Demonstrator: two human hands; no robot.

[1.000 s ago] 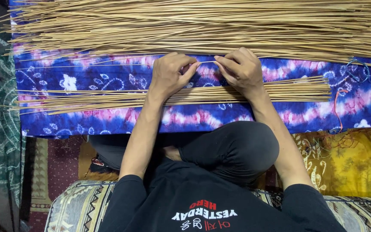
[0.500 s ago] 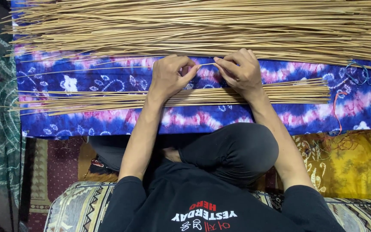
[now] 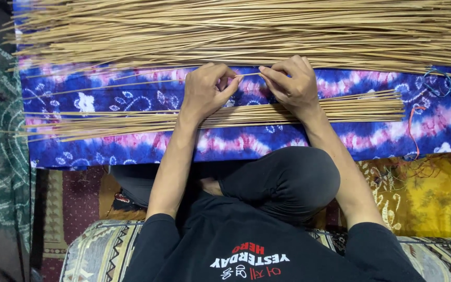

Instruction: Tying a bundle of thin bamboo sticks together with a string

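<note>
Single head view, looks steeply down from above the person, fairly near. The person's body fills the bottom edge; arms reach up-frame over a blue cloth [image 3: 105,94] with sticks [image 3: 236,31]. Exact camera height probably hard to judge.

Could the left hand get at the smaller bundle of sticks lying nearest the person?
Probably yes: the left hand, pinching a single stick, sits right beside the smaller bundle, with nothing covering it.

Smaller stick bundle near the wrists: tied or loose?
Loose. The smaller bundle lies fanned out on the blue cloth, ends splayed at left; no tie visible.
</note>
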